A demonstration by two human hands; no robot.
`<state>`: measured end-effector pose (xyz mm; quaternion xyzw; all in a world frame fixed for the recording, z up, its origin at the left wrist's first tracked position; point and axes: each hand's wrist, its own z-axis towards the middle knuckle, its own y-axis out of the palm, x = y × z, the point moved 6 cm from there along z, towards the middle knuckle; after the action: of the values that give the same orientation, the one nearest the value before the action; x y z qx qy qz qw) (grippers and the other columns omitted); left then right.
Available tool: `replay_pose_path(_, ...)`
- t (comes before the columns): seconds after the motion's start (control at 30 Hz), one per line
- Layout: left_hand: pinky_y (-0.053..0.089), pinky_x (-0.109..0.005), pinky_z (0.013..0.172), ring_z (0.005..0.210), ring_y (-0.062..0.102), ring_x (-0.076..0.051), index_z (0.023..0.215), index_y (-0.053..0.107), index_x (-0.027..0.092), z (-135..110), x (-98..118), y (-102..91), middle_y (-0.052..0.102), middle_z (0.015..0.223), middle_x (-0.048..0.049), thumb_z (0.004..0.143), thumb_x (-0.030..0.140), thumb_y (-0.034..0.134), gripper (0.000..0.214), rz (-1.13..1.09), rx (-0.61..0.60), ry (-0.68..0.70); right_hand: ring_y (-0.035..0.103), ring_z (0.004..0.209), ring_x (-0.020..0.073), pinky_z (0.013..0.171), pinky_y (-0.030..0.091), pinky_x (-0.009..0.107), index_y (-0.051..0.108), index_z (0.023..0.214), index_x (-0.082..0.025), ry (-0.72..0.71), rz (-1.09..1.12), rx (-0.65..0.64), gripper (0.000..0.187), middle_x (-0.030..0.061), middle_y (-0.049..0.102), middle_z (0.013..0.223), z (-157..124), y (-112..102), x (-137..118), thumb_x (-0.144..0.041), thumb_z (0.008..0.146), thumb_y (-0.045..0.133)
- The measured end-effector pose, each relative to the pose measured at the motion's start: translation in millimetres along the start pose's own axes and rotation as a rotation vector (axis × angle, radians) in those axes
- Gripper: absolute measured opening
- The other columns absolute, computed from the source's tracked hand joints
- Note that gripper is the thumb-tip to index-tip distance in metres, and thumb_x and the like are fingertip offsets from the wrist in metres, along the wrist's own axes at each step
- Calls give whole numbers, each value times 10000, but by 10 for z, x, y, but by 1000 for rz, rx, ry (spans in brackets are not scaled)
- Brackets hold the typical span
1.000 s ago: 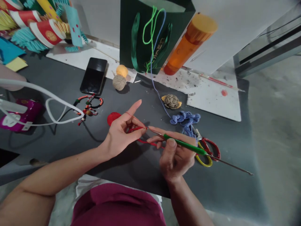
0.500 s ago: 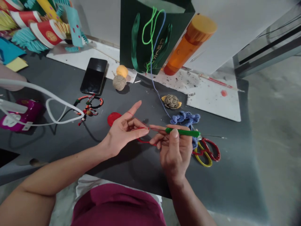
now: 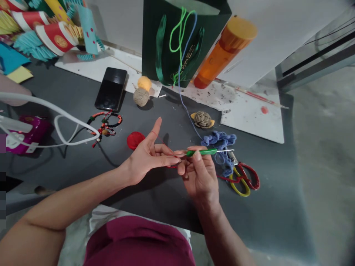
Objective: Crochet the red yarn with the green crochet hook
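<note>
My left hand (image 3: pixel 146 155) pinches a thin red yarn (image 3: pixel 158 137) between thumb and fingers, with the strand looped over the raised index finger. My right hand (image 3: pixel 200 176) grips a green-handled crochet hook (image 3: pixel 202 152), whose tip meets the left fingertips over the dark table (image 3: pixel 77 155). A red yarn ball (image 3: pixel 135 139) lies just behind the left hand. Blue yarn (image 3: pixel 219 140) and red-and-yellow scissors (image 3: pixel 244 178) lie to the right of my right hand.
A dark green gift bag (image 3: pixel 177 40) and an orange bottle (image 3: pixel 222 51) stand at the back. A black phone (image 3: pixel 111 88), two small yarn balls (image 3: pixel 141 96), a woven flower (image 3: pixel 202 119), beaded bracelets (image 3: pixel 107 123) and a white cable (image 3: pixel 63 118) lie around. Paper crafts (image 3: pixel 50 29) fill the back left.
My right hand has swung the crochet hook from pointing down-right to nearly level and moved left toward my left hand. The left index finger is raised higher.
</note>
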<state>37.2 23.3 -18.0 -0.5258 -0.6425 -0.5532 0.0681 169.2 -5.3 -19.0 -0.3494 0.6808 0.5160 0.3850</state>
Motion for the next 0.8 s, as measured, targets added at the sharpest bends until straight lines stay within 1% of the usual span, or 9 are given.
replay_pose_path(0.07,516,-240,739,733,713,-111,1669,-57,363,1,5,-5,750,718,91,726,63,851,1343,23,10,13,602,433,73,394,404,169,680,893,-247,-51,-16,33,232,-23,806,753,-12,-11,-42,-458,869,775)
replay_pose_path(0.2,482,-211,666,708,687,-104,1676,19,370,-2,47,-3,724,706,95,742,87,835,1273,87,10,65,646,467,88,418,427,190,666,908,-234,-215,-126,162,200,9,827,817,-59,-78,-184,-428,942,698)
replay_pose_path(0.27,478,-203,661,690,667,-93,1676,70,380,-12,69,4,712,708,95,746,81,824,1234,112,10,90,658,472,93,424,435,197,653,910,-232,-296,-173,184,200,7,831,830,-85,-92,-244,-423,950,696)
replay_pose_path(0.33,482,-196,673,669,641,-80,1674,116,388,-25,90,11,701,705,97,756,73,811,1194,140,18,119,676,482,100,439,455,204,643,918,-236,-350,-207,166,191,0,833,835,-107,-85,-275,-416,960,692)
replay_pose_path(0.43,488,-190,693,671,620,-75,1670,155,392,-41,114,21,679,699,100,765,72,801,1157,170,27,156,703,502,115,451,474,215,628,935,-243,-372,-261,123,165,0,836,829,-132,-59,-275,-396,992,654)
replay_pose_path(0.53,490,-197,704,675,610,-80,1671,161,387,-49,122,29,664,699,96,770,81,796,1144,192,30,165,721,520,121,459,482,227,626,951,-253,-371,-300,101,134,2,843,852,-151,-37,-266,-370,1016,621)
replay_pose_path(0.63,479,-205,696,676,603,-86,1675,149,377,-55,126,31,659,701,90,776,91,794,1143,209,34,170,732,541,132,473,496,253,629,969,-269,-372,-320,92,114,2,846,882,-163,-21,-264,-367,1024,608)
replay_pose_path(0.8,452,-204,671,659,576,-83,1679,130,360,-64,128,28,653,702,88,776,103,798,1152,209,43,165,738,547,151,468,484,282,622,983,-279,-386,-350,104,98,5,843,892,-174,-28,-263,-357,1034,590)
